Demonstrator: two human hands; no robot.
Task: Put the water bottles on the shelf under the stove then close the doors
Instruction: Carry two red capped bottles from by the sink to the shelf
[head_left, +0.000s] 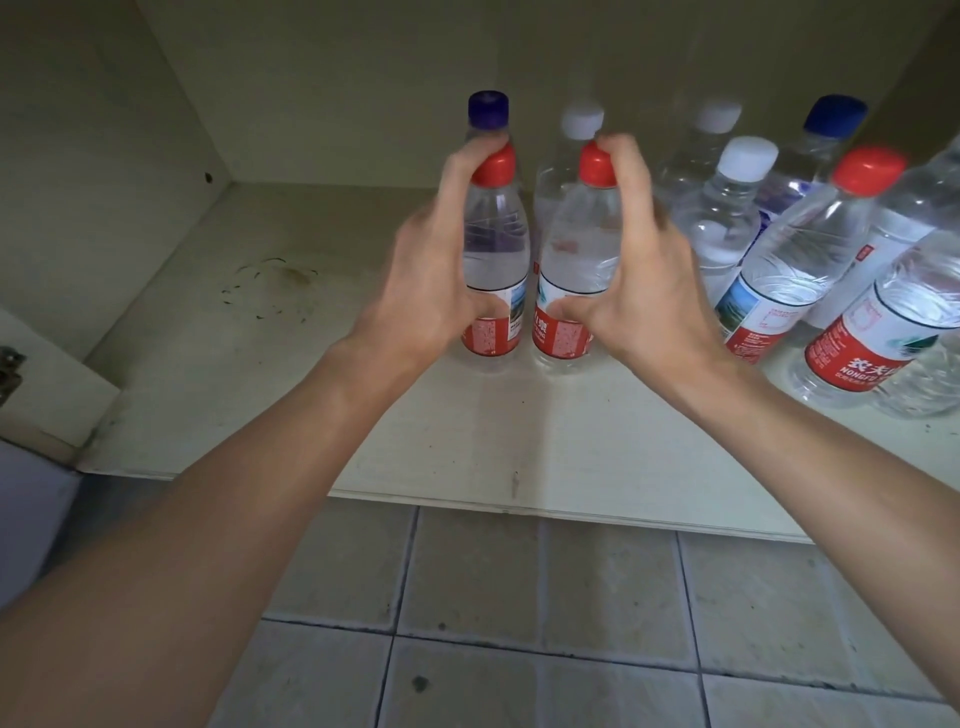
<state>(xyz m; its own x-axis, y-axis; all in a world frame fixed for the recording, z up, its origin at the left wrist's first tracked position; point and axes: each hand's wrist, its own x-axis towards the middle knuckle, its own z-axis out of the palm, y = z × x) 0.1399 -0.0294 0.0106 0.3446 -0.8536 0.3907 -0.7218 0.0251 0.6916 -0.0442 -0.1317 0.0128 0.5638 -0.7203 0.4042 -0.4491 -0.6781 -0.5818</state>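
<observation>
Fingers (457, 169) of the left hand (431, 283) curl round the neck of the left red-capped bottle (496, 249), thumb across its label. Those of the right hand (641, 296) grip the right red-capped bottle (571, 244) likewise (both holds are full wraps, not pinches). The two bottles stand upright, just beside each other, their bases apparently on the shelf (249, 343). At twelve o'clock from the pair, further back, stand a purple-capped bottle (488, 110) and a white-capped bottle (583, 120). At three o'clock a cluster of bottles (779, 270) fills the shelf's right side. At nine o'clock the shelf board shows scuffs. At six o'clock lies the tiled floor (519, 597). Progress, as judged: most bottles are shelved, and this pair is set in place but not yet released. The doors are not in view; closing them is not yet done.
</observation>
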